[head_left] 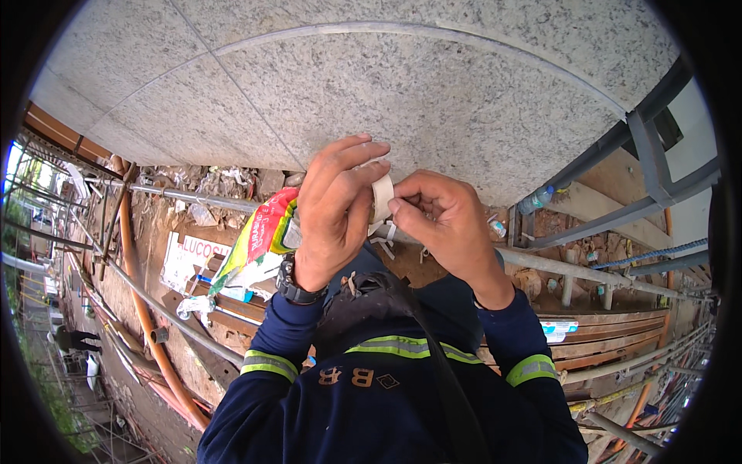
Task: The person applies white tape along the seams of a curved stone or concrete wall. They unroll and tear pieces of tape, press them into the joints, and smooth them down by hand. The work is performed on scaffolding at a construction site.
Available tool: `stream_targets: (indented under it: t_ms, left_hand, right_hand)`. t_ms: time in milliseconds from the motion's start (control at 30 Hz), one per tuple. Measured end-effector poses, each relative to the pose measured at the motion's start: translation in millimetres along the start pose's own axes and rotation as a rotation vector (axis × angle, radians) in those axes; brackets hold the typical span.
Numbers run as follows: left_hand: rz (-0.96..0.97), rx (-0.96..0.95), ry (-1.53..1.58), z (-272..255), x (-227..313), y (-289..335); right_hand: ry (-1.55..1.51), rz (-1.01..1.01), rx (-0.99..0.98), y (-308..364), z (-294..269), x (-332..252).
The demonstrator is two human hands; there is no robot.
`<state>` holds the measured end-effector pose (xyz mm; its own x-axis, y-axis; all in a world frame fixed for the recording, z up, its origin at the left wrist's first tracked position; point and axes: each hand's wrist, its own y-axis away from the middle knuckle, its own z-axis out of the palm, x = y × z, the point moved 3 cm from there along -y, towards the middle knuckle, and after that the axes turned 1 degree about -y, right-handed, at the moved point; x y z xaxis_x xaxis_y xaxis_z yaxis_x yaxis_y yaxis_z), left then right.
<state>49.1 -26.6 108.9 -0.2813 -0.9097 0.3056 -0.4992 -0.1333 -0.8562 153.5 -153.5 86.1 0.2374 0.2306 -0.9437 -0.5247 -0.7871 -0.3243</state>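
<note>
Speckled stone surface [464, 100] ahead, pale band [382, 197] between left hand [332, 209] and right hand [448, 216], in both grips.

The red-and-yellow bag [257, 241], white sheet [188, 263] and navy top [309, 417] bear printed letters [345, 377].

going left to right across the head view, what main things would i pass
Long orange pipe → crumpled red, yellow and green plastic bag → bare left hand → pale curved strip → bare right hand → clear plastic bottle with a blue cap.
</note>
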Motion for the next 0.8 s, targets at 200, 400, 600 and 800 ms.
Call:
stream_targets:
  t_ms: [200, 400, 600, 800]
  left_hand:
    - [-0.045, 0.023, -0.004, 3, 0, 3]
    - [-0.095, 0.136, 0.061, 1, -10, 5]
    - [-0.072, 0.061, 0.041, -1, -5, 4]
    - [-0.053, 0.020, 0.010, 0, -2, 2]
  right_hand:
    - [0.088, -0.092, 0.054, 0, 2, 0]
    - [-0.086, -0.051, 0.092, 7, 8, 11]
    - [-0.285, 0.001, 0.027, -1, 7, -2]
    - [-0.168, 0.037, -0.013, -2, 5, 1]
